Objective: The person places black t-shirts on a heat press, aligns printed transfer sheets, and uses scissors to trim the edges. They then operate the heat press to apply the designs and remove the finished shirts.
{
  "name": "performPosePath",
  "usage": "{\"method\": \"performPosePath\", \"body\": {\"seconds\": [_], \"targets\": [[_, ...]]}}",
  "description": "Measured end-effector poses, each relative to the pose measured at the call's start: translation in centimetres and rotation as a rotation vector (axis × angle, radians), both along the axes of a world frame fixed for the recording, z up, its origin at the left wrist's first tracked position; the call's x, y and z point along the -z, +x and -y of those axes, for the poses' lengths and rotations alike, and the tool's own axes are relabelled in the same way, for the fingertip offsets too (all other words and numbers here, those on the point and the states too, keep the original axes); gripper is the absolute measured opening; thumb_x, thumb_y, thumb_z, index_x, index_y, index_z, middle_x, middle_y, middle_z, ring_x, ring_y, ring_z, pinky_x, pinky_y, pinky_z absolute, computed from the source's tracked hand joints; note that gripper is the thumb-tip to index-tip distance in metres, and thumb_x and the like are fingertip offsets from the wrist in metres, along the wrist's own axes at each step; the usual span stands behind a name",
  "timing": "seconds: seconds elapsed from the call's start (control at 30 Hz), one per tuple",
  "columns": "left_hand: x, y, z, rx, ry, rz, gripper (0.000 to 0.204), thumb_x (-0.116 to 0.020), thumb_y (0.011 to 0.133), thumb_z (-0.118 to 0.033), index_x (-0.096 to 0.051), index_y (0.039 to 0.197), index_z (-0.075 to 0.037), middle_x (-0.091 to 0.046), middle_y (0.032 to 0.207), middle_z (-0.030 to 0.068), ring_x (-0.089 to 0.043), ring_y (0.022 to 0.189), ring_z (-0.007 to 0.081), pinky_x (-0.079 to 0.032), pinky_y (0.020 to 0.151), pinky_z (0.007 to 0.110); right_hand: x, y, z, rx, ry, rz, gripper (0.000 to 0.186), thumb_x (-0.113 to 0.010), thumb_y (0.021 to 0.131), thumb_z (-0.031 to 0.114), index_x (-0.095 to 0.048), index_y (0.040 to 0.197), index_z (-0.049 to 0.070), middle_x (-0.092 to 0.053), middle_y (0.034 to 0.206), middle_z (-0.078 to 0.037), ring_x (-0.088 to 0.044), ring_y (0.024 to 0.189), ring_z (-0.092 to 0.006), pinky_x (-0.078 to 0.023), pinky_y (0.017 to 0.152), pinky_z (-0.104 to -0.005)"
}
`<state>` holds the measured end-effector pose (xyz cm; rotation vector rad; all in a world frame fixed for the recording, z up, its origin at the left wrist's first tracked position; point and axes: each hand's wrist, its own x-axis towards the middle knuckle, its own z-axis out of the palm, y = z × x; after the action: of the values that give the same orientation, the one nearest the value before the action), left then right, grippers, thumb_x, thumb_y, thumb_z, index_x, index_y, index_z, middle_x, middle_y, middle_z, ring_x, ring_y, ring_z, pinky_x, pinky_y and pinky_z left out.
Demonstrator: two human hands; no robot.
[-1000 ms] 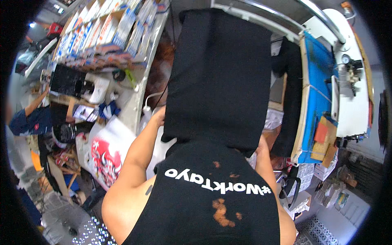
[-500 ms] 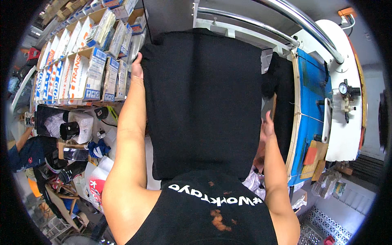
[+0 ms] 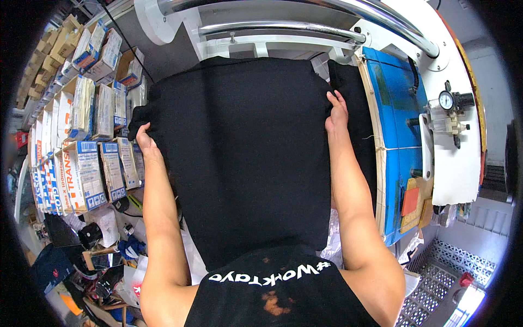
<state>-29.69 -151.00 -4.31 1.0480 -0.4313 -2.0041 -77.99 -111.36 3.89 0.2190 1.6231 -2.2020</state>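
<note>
A large black T-shirt point(image 3: 245, 147) lies spread flat in front of me, its near end reaching my own black top. My left hand point(image 3: 145, 139) is at its far left side, fingers curled round a bunched edge that sticks out like a sleeve. At the far right edge, my right hand point(image 3: 338, 111) pinches the cloth between thumb and fingers. Just beyond that hand hangs or lies more black cloth point(image 3: 357, 120), beside the blue pad. What supports the shirt is hidden beneath it.
Chrome bars point(image 3: 283, 26) of a white machine cross the far side. A blue pad point(image 3: 400, 152) and a pressure gauge point(image 3: 446, 100) are at the right. Upright cardboard boxes point(image 3: 90, 169) crowd the left, with clutter below them. A perforated crate point(image 3: 436, 283) stands lower right.
The view has shifted, showing more of the machine. My right hand has moved up from beside the shirt to grip its far right edge. My left hand now holds a bunched edge lower down.
</note>
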Motion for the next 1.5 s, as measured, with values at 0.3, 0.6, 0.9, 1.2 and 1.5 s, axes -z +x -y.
{"method": "performPosePath", "body": {"seconds": [0.3, 0.6, 0.9, 1.2, 1.5], "targets": [[-0.7, -1.1, -1.7, -0.330, -0.247, 0.321, 0.020, -0.077, 0.060, -0.011, -0.065, 0.074, -0.005, -0.063, 0.092, 0.0078, -0.056, 0.098, 0.0264, -0.042, 0.095, 0.038, -2.1, 2.7, 0.5, 0.025, 0.697, -0.594, 0.036, -0.082, 0.085, 0.020, -0.071, 0.115, 0.003, -0.070, 0.109, -0.010, -0.064, 0.095, -0.0220, -0.051, 0.089, -0.0363], [-0.6, -5.9, -4.5, 0.341, -0.341, 1.146, 0.065, -0.076, 0.084, -0.040, -0.064, 0.121, 0.012, -0.068, 0.119, 0.0246, -0.070, 0.100, 0.0328, -0.056, 0.080, 0.043, 0.7, -0.4, 0.9, -0.554, 1.243, -0.749, 0.038, -0.068, 0.096, 0.033, -0.067, 0.127, 0.011, -0.071, 0.122, -0.016, -0.066, 0.114, -0.0355, -0.051, 0.093, -0.0415], [-7.9, 12.8, -29.2, 0.802, -0.011, 0.429, 0.054, -0.048, 0.107, -0.045, -0.063, 0.134, -0.001, -0.067, 0.129, 0.0056, -0.061, 0.117, 0.0187, -0.047, 0.103, 0.035, -4.0, 21.4, -21.8, -0.508, 0.443, 0.452, 0.056, -0.051, 0.104, 0.044, -0.060, 0.133, -0.003, -0.065, 0.133, -0.014, -0.060, 0.124, -0.0286, -0.048, 0.105, -0.0436], [-3.5, 14.3, -38.0, 0.423, -0.061, 0.343, 0.032, -0.055, 0.103, -0.021, -0.067, 0.125, -0.001, -0.072, 0.119, 0.0101, -0.069, 0.104, 0.0206, -0.053, 0.091, 0.036, 4.1, 21.9, -29.5, -0.336, 0.813, 0.291, 0.039, -0.054, 0.100, 0.025, -0.065, 0.126, -0.001, -0.072, 0.112, -0.012, -0.069, 0.100, -0.0276, -0.057, 0.086, -0.0437], [-11.7, 23.6, -42.7, 0.003, -0.966, 1.517, 0.014, -0.071, 0.083, -0.014, -0.069, 0.093, -0.004, -0.068, 0.096, 0.0162, -0.064, 0.098, 0.0353, -0.049, 0.090, 0.046, -25.4, 8.7, -28.7, -0.290, 1.209, -1.573, 0.024, -0.065, 0.100, 0.022, -0.073, 0.106, 0.000, -0.074, 0.097, -0.016, -0.069, 0.084, -0.0237, -0.056, 0.077, -0.0371]]}}
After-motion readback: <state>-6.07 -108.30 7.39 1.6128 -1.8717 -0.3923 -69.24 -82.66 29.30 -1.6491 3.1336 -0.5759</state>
